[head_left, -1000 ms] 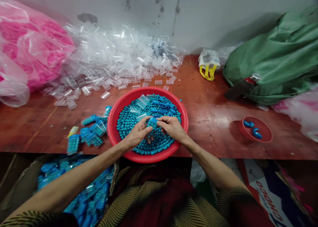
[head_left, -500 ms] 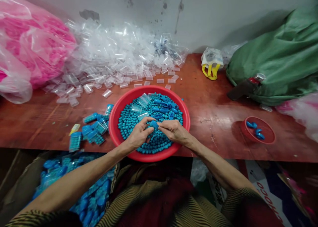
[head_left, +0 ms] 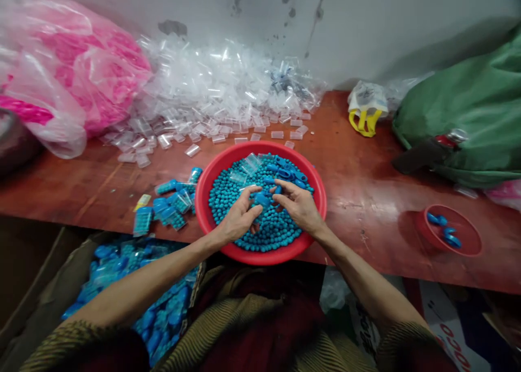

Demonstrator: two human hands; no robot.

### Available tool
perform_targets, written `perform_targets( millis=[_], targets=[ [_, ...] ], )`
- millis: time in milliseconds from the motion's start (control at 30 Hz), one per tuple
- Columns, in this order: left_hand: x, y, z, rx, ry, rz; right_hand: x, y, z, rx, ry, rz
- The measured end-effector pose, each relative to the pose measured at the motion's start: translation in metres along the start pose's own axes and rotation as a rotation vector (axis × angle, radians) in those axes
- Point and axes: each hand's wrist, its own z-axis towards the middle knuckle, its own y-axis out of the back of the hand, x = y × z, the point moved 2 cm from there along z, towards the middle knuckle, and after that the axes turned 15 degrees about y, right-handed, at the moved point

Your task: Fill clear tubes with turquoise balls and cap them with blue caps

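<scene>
A red basin [head_left: 200, 220] full of small blue beads [head_left: 268, 236] lies below both hands. My left hand [head_left: 240, 215] is closed around a small clear container with blue in it [head_left: 261, 200]; the fingers partly cover it. Just right of it, my right hand [head_left: 298, 202] pinches a small blue plastic piece [head_left: 278, 189] between thumb and fingers. Several blue plastic caps [head_left: 284, 173] rest on the beads at the basin's back right. Clear plastic tubes [head_left: 251, 164] lie on the beads at the back.
Bead-filled containers [head_left: 173, 205] sit left of the basin, and many more fill a box [head_left: 163, 301] below the table edge. A heap of clear tubes [head_left: 211, 89], a pink-filled bag [head_left: 93, 73], a small red basket [head_left: 468, 247], a dark bottle [head_left: 423, 153] and a green sack [head_left: 459, 106] surround the area.
My right hand has drawn slightly away from the container in my left hand, and a blue piece now shows in its fingers. The camera view has shifted left.
</scene>
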Motion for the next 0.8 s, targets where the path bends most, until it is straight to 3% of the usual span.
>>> perform_targets(
  millis=[133,233,400,533,667,800],
  targets=[
    [-0.001,-0.006,0.001,-0.035,-0.056,-0.033,0.008,-0.012,-0.009,0.243,0.230,-0.331],
    [-0.002,-0.005,0.002,-0.063,-0.140,-0.043,0.010,-0.021,-0.016,0.356,0.303,-0.494],
    [0.001,-0.004,0.006,-0.025,-0.163,-0.028,0.015,-0.029,-0.019,0.370,0.303,-0.732],
    [0.005,-0.009,0.006,-0.100,-0.154,-0.010,0.017,-0.033,-0.020,0.366,0.322,-0.859],
    [0.006,-0.013,0.007,-0.183,-0.182,0.017,0.014,-0.037,-0.020,0.364,0.289,-0.864],
    [0.001,-0.007,0.007,-0.100,-0.152,-0.007,0.009,-0.026,-0.015,0.367,0.274,-0.592]
  ],
)
